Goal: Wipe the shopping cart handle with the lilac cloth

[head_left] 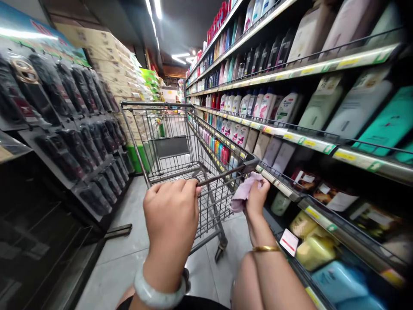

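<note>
My left hand (172,209), with a pale bangle at the wrist, is closed around the handle bar of a metal shopping cart (172,146). The cart stands in front of me, and its wire basket looks bare where I can see into it. A crumpled light purple cloth (244,192) is pinched in my right hand (257,197), which wears a gold bangle. The cloth hangs beside the right end of the cart's bar, close to the shelf edge; whether it touches the bar I cannot tell.
Shelves (287,135) of shampoo and lotion bottles line the right side, near my right hand. To the left hangs a rack of packaged belts (64,103), with stacked cartons (106,56) behind it. Grey tiled floor (129,241) runs between them.
</note>
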{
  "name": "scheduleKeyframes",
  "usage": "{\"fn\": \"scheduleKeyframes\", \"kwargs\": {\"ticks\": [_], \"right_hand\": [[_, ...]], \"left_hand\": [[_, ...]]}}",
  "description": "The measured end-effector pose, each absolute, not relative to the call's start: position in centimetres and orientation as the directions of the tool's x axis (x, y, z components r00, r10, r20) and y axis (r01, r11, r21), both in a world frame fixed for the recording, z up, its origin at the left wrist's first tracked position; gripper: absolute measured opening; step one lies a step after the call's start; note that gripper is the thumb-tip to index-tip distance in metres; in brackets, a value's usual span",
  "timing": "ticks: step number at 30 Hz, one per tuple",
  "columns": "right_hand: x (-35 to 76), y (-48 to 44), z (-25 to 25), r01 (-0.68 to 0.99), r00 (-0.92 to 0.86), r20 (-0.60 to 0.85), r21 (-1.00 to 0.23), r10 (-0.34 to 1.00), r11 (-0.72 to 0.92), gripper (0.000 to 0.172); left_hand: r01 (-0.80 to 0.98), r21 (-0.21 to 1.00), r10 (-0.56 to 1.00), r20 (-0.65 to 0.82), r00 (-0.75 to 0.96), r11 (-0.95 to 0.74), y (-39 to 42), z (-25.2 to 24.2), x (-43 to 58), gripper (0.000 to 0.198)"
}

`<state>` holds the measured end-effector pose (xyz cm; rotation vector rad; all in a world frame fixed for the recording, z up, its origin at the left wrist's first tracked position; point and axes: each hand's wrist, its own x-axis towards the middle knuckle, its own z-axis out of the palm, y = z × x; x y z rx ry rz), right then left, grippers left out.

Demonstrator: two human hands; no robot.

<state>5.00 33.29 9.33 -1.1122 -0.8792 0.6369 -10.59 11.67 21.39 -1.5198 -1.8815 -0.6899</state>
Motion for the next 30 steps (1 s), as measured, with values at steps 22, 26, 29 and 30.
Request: {"fn": "scheduleKeyframes", "kwargs": {"ticks": [22,26,29,30], "right_hand": [[2.8,30.8,13.2,0.089,0.348,0.677,-0.713,0.649,0.696,0.039],[3.4,32.8,11.5,-0.011,0.479,0.344,-0.917,0.807,0.398,0.041],[2.7,29.9,12.2,0.016,0.410,0.498,-0.841,0.764,0.541,0.039],[2.3,28.4,12.8,0.062,0.361,0.616,-0.765,0.700,0.641,0.036]], "left_hand": [[0.973,0.230,0.625,0.763,-0.166,-0.023,14.6,20.1,-11.5,0.037],[0.973,0.229,0.624,0.766,-0.156,-0.037,14.6,19.9,-11.3,0.037],[0.976,0.213,0.602,0.784,-0.150,-0.034,14.5,19.8,-11.1,0.036],[0.978,0.208,0.597,0.788,-0.150,-0.029,14.4,19.8,-11.0,0.035]]}}
